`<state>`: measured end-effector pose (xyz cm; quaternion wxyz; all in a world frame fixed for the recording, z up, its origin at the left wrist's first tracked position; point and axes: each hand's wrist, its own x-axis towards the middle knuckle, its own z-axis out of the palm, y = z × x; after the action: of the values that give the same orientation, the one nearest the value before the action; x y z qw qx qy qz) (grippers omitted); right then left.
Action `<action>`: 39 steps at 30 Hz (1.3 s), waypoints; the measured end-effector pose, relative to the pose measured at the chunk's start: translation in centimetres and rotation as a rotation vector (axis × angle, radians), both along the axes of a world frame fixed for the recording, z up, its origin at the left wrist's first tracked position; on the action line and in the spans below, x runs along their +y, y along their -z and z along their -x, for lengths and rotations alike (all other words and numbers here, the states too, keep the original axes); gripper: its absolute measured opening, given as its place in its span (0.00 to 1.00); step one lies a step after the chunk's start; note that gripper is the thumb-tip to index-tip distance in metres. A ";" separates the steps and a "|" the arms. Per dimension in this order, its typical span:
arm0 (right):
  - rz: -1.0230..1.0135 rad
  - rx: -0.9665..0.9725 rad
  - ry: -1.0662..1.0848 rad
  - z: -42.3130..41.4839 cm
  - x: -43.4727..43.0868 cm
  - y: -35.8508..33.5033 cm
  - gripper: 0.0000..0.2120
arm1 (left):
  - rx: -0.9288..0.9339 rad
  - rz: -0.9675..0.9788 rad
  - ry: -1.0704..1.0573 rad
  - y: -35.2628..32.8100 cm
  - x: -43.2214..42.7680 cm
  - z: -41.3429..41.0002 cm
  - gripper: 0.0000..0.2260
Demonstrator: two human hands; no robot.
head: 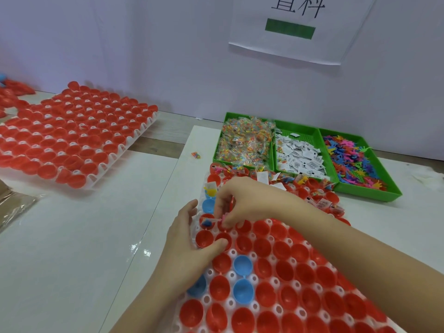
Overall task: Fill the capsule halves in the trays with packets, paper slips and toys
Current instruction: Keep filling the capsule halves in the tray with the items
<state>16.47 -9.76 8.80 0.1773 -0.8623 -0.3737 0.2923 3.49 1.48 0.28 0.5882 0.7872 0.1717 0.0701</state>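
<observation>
- We took the near tray (252,255) as our landmark; it held rows of red capsule halves (286,271) with a few blue halves (242,264) among them.
- Over the tray's far-left part we saw the right hand (242,200), its fingertips curled and pinching a small pink piece (224,216) just above a red half.
- The left hand (189,246) lay on the tray's left edge with fingers relaxed and spread, its thumb resting on the rim of a red half; it held nothing.
- The halves at the tray's far end already held slips, packets and toys.
- Touching the tray's far end stood three green bins: packets (245,140), paper slips (298,155) and coloured toys (353,162).
- One loose packet (195,155) lay on the table beyond the tray's far-left corner.
- Well to the tray's left sat a second tray (134,138) of red halves.
</observation>
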 end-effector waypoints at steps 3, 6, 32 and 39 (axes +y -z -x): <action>-0.053 0.086 0.041 -0.7 -0.5 -0.4 0.14 | -0.003 0.001 -0.003 0.1 0.0 -0.1 0.40; -0.061 0.086 0.057 -1.0 -1.0 -0.7 0.19 | -0.002 -0.001 -0.004 0.2 0.1 -0.1 0.40; -0.570 -0.287 0.917 -11.8 -18.4 -2.9 0.06 | -0.065 0.233 -0.199 -1.4 1.6 -1.8 0.25; 0.095 -0.238 0.860 -16.8 -23.3 2.2 0.16 | -0.177 0.166 -0.294 -3.9 0.7 -5.5 0.31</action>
<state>33.31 -33.01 6.63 0.1986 -0.9741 0.0150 0.1075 8.95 2.18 4.13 0.6474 0.6932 0.2374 0.2098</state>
